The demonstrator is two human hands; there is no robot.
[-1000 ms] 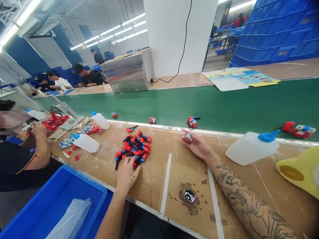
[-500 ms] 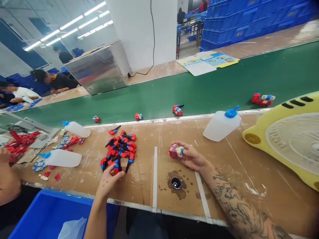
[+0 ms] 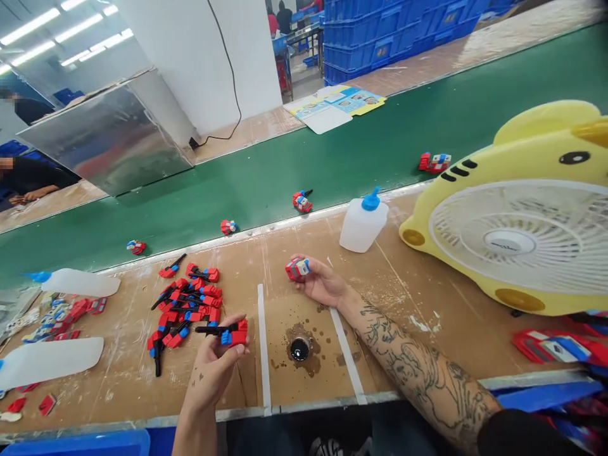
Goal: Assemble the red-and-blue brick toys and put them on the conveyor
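1. Head view: the left hand [image 3: 213, 367] is just above the worktable [image 3: 427, 304] near its front edge, fingers closed around a red-and-blue toy arm piece [image 3: 228, 332] with a black rod pointing left.
2. That piece sits just to the right of the pile of like pieces [image 3: 187, 307], which is spread over the table's left-middle area.
3. Near the centre of the table, the right hand [image 3: 323, 285] has its fingers pinched around a small red, blue and white toy block [image 3: 297, 268].
4. A dark glue spot [image 3: 299, 348] lies between the two hands, close to the front edge.
5. A white bottle with a blue cap [image 3: 361, 221] stands by the far edge, beside a yellow fan [image 3: 517, 215].
6. More toy pieces lie on the green conveyor belt [image 3: 266, 183] beyond.
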